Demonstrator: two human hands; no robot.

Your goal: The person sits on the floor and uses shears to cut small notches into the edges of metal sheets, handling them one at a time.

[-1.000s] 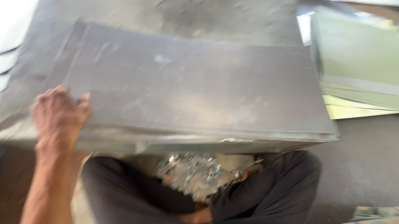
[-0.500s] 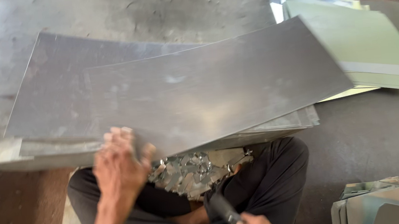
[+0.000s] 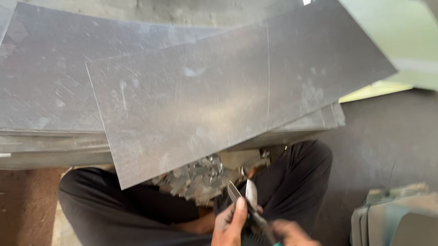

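A grey metal sheet [image 3: 226,90] lies askew on top of a stack of similar sheets [image 3: 39,92], its near corner overhanging my crossed legs. Low in the view, both hands are on a pair of tin snips [image 3: 245,203] with teal handles. My left hand [image 3: 228,234] grips the snips by the pivot, thumb just under the blades. My right hand [image 3: 294,241] is wrapped around the handles. The blades stand slightly apart, pointing up at the sheet's near edge without touching it.
A heap of shiny metal offcuts [image 3: 197,176] lies in my lap under the sheet. Pale green sheets [image 3: 409,40] lie at the right rear. A small pile of curved cut pieces [image 3: 410,219] sits at the lower right on the dark floor.
My left hand has let go of the top sheet's near edge and come down onto the snips. The right hand has raised the snips. The top sheet now lies further towards me.
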